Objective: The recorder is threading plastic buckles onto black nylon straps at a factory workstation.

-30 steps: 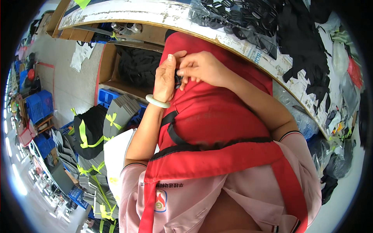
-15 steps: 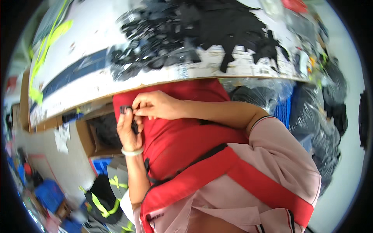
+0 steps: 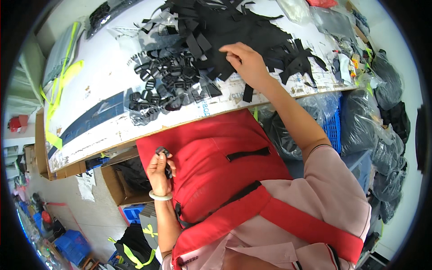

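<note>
My left hand (image 3: pixel 157 174) is closed around a small black plastic buckle (image 3: pixel 162 151), held in front of the red apron (image 3: pixel 216 166). Part of the piece is hidden by the fingers. Over the table, my right hand (image 3: pixel 248 64) reaches to a spread heap of black fabric strips (image 3: pixel 238 31). Its fingers are bent and somewhat apart, and nothing shows between them. Left of that hand lies a pile of black plastic buckles (image 3: pixel 168 78), partly on clear plastic bags.
The white table (image 3: pixel 105 96) has its front edge before me. Yellow-green ribbon (image 3: pixel 54 108) lies at its left end. Below stand a cardboard box (image 3: pixel 112 184) and a blue basket (image 3: pixel 332 126). Black plastic bags (image 3: pixel 357 119) crowd the right side.
My right hand has left the left hand and moved up and right over the fabric strips. My left hand still holds the buckle, and the view has shifted.
</note>
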### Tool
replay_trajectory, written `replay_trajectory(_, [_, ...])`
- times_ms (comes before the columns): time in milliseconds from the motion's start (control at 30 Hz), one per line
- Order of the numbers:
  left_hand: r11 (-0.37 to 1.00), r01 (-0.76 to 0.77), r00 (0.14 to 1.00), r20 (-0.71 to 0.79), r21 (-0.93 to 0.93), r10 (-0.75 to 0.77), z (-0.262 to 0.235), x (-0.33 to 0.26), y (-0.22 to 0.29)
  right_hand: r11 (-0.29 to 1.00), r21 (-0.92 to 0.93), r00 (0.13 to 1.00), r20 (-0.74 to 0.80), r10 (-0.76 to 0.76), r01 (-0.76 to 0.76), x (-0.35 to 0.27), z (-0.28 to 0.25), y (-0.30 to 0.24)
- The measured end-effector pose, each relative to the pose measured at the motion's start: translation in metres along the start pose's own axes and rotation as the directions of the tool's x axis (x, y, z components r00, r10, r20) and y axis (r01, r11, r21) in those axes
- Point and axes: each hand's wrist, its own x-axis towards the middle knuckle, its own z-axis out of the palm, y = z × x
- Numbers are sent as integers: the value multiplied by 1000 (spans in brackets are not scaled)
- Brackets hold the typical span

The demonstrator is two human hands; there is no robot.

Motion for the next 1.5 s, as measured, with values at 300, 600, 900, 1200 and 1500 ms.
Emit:
replay_trajectory(300, [999,26,1000,-4,41,-26,11,-14,0,910,-153,914,-75,-399,385,77,30,17])
replay_trajectory(600, [987,-73,993,-85,144,86,-4,-12,37,929,-20,644,-716,-271,369,83,-32,-98])
replay_trajectory(900, [951,-300,939,-149,80,309,10,-19,56,361,511,527,848,-60,-780,-37,87,-196])
replay_trajectory(1200, [880,-402,857,-235,251,459,-7,-14,38,215,457,460,887,-42,-863,-54,108,-210])
replay_trajectory(1500, [480,-575,649,12,663,761,-13,-6,34,203,562,574,819,-1,-802,-63,130,-203])
